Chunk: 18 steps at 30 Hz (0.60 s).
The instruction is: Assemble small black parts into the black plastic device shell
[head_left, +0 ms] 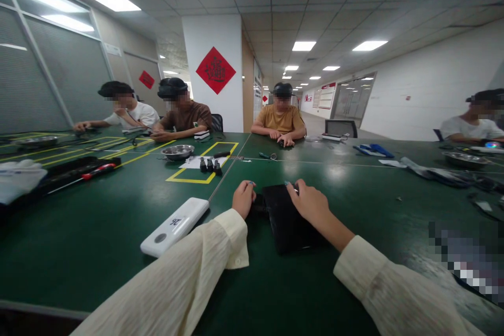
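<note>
A flat black rectangular device (287, 223) lies on the green table (118, 231) right in front of me. My left hand (243, 198) is curled closed against the device's left far corner, fingers tucked under. My right hand (309, 202) rests on the device's far edge, fingers bent over it and gripping. Both arms wear cream long sleeves. What lies under the left fingers is hidden.
A white power bank (175, 226) lies to my left. Further off are a steel bowl (177, 151), small black parts (209, 165) inside a yellow-taped rectangle, and a red-handled screwdriver (94, 171). Several other people sit round the table with tools before them.
</note>
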Tool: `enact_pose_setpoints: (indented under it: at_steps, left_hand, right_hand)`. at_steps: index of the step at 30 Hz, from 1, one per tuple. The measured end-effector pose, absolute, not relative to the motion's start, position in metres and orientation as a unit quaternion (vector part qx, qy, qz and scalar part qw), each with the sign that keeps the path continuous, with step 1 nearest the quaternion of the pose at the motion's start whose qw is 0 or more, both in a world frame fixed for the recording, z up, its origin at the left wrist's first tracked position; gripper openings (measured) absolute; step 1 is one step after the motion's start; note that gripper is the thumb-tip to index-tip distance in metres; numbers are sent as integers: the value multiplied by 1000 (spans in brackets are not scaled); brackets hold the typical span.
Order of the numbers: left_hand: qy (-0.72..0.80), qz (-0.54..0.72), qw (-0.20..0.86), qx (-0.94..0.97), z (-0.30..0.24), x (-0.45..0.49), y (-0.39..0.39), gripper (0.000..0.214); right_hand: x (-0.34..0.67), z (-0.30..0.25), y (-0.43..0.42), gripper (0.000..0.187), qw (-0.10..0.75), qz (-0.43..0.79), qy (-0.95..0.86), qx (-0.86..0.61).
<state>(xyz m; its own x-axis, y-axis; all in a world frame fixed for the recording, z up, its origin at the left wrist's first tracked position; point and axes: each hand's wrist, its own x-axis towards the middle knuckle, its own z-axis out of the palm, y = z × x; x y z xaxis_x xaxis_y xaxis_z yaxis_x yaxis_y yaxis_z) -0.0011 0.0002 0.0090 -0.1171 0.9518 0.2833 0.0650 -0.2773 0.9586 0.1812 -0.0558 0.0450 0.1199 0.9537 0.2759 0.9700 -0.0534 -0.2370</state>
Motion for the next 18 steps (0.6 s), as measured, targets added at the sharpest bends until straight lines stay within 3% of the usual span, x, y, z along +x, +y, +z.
enact_pose_setpoints:
  at_steps: [6, 12, 18]
  left_hand:
    - [467, 583, 378, 547, 8, -2, -1, 16]
    - [466, 578, 383, 550, 10, -2, -2, 14]
    - [463, 573, 384, 556, 8, -3, -1, 16]
  right_hand:
    - [239, 51, -33, 46, 260, -56, -561, -784]
    - [355, 2, -28, 48, 242, -246, -482, -806]
    - [427, -31, -28, 52, 214, -143, -416, -872]
